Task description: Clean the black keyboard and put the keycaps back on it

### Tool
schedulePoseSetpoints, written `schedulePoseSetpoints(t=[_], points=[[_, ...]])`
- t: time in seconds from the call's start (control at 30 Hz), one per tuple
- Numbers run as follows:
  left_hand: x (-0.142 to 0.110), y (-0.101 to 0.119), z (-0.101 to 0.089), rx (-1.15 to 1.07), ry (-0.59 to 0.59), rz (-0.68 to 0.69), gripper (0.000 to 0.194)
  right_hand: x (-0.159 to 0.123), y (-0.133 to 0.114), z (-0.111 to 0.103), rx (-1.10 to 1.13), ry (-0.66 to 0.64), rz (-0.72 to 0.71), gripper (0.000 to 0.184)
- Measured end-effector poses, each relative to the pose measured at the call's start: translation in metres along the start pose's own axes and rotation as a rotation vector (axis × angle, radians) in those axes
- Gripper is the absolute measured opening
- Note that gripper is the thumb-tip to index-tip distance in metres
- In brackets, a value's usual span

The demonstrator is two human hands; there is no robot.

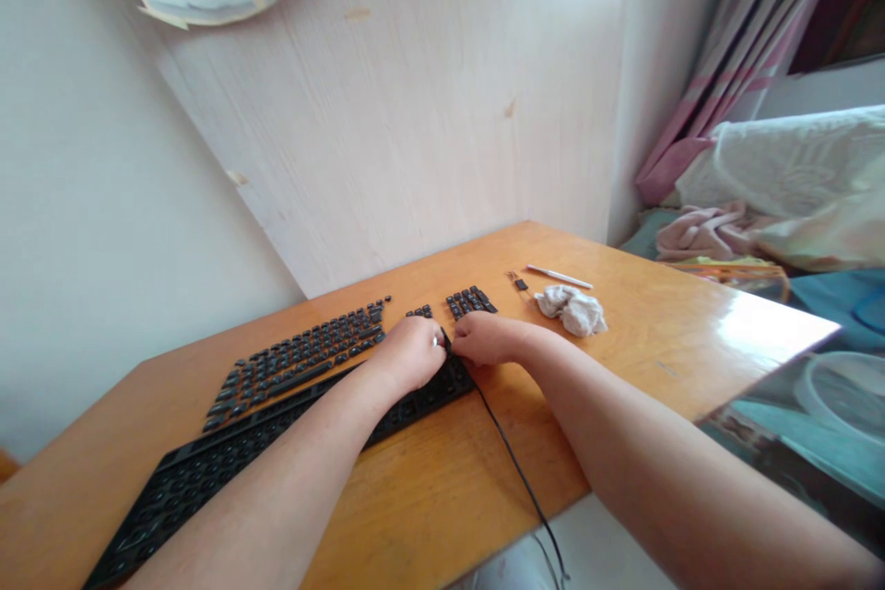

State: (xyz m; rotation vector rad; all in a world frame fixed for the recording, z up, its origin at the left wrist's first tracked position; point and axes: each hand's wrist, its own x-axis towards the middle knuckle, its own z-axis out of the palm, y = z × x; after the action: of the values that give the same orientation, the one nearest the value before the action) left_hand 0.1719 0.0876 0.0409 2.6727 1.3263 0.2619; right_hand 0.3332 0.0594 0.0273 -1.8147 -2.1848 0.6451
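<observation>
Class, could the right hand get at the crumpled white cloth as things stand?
Likely yes: the cloth lies uncovered on the table, close to the right hand, with nothing visible blocking the way, though that hand is at the keyboard.

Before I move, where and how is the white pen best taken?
Probably pinch the middle of the white pen across its width, coming from above and right: it lies flat and thin, with the crumpled cloth on its near side.
</observation>
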Motion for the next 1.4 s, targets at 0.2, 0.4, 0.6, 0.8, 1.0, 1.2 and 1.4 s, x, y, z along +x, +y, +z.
schedulePoseSetpoints(t=[0.2, 0.4, 0.6, 0.8, 1.0, 1.2, 1.4], points=[[-0.011, 0.009, -0.001, 0.019, -0.002, 0.004, 0.022, -0.003, -0.004, -0.004, 0.006, -0.018, 0.005, 0.032], [-0.030, 0.024, -0.001, -0.006, 0.007, 0.058, 0.017, -0.004, -0.006, -0.004, -0.004, -0.011, 0.021, 0.030], [-0.039, 0.021, -0.021, -0.227, -0.104, -0.063, 0.016, -0.005, -0.006, -0.004, -0.013, -0.016, 0.032, 0.029], [-0.027, -0.012, -0.040, -0.092, 0.119, -0.193, 0.022, -0.004, -0.006, -0.004, -0.017, -0.009, 0.046, 0.028], [-0.019, -0.020, -0.028, 0.076, 0.118, -0.069, 0.018, -0.005, -0.006, -0.004, -0.013, -0.005, 0.038, 0.027], [-0.015, -0.007, -0.016, 0.196, 0.122, 0.000, 0.021, -0.005, -0.007, -0.004, -0.021, -0.002, 0.033, 0.028], [-0.014, -0.001, -0.007, 0.283, 0.078, 0.077, 0.023, -0.005, -0.006, -0.003, -0.027, -0.003, 0.032, 0.029]])
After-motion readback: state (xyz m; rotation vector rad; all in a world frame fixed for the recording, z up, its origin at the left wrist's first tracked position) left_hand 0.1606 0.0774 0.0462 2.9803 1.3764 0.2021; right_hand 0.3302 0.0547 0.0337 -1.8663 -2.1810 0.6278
